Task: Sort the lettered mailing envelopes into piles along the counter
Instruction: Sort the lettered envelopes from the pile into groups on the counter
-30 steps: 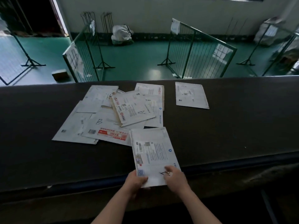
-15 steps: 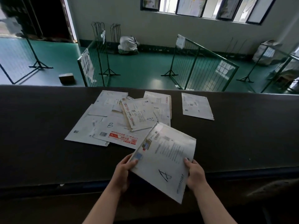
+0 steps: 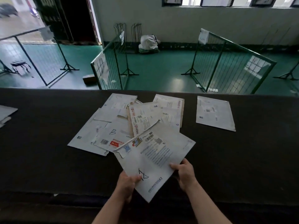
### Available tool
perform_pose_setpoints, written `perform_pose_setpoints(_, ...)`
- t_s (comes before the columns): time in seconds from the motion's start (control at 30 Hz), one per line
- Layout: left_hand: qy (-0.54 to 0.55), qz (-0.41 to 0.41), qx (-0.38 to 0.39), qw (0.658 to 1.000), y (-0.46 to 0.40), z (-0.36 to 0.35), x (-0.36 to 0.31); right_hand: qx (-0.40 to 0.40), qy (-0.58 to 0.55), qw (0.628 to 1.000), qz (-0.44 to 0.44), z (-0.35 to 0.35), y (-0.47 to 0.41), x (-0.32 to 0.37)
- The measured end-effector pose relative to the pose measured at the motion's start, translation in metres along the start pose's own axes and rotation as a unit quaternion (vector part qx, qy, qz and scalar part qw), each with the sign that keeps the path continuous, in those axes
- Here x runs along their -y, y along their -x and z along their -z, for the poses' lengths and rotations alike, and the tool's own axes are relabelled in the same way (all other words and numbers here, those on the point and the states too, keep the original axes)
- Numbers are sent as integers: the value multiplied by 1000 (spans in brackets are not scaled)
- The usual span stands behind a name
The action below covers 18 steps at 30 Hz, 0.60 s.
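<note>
I hold a white envelope marked "A" [image 3: 155,159] tilted above the near part of the dark counter [image 3: 40,151]. My left hand [image 3: 127,183] pinches its lower left edge, thumb on top beside the letter. My right hand [image 3: 184,173] grips its right edge. Behind it lies a loose heap of several white envelopes [image 3: 123,120]; one there shows a "B" [image 3: 112,132]. A single envelope [image 3: 214,113] lies apart to the right of the heap.
More envelopes [image 3: 5,113] lie at the counter's far left edge. Beyond the counter is a green floor with wire-mesh barriers [image 3: 226,62], a small box [image 3: 88,78] and a white sack [image 3: 148,44] by the wall.
The "A" envelope has been lifted off the counter and turned in my hands. My left hand has shifted along its lower edge toward the letter. The view has tilted upward.
</note>
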<state>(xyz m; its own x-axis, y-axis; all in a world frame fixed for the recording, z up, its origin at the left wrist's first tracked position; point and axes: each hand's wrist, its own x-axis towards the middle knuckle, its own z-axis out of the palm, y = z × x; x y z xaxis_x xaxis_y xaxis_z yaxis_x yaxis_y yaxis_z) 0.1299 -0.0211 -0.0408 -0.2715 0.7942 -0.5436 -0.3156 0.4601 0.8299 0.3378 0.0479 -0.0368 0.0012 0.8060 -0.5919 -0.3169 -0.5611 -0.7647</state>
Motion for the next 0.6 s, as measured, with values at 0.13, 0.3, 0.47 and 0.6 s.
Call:
perform_pose_setpoints(0.13,11,21,-72,997,-16,-37,6,-15,44,999,12,32,-62,39)
perform_pose_setpoints(0.3,33,34,-168,985,-13,-47,12,-17,116,993,-23,38,-139,63)
perform_pose_setpoints(0.47,66,26,-261,963,-1,-15,8,63,176,982,-7,-24,-156,51)
perform_pose_setpoints(0.6,90,27,-350,932,2,21,6,127,272,954,24,-74,-153,32)
